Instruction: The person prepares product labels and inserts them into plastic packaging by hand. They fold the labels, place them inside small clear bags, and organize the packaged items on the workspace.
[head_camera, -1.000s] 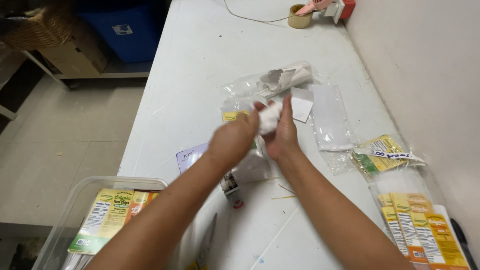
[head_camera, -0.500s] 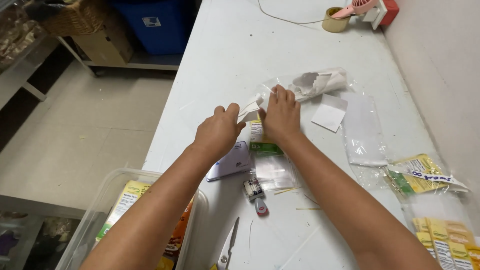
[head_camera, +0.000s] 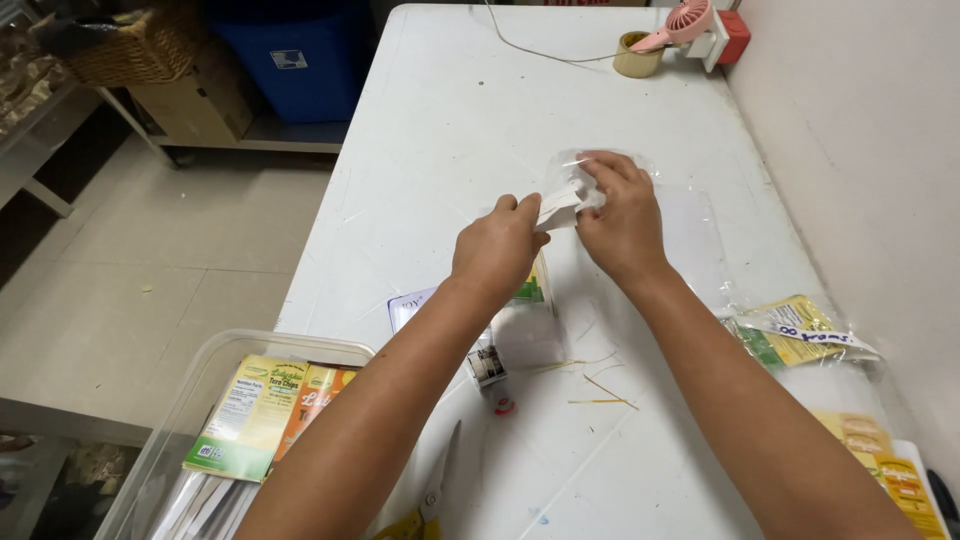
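Room: your white worktop stands against a wall, tiled floor to your left.
Left hand: your grip pinches a white paper slip.
Right hand: fingers closed on the slip and a clear bag.
Count: one scissors, one tape roll, one plastic bin.
Open room: bare worktop beyond your hands.

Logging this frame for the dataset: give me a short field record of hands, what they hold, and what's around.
left hand: pinches one end of a white paper strip
right hand: grips the strip's other end, against a clear plastic bag
surface: white table
near the hands: clear bag with green label, small card, thin sticks
lower left: clear plastic bin of printed labels
lower edge: scissors
right edge: yellow packets in plastic
far end: tape roll, small pink fan
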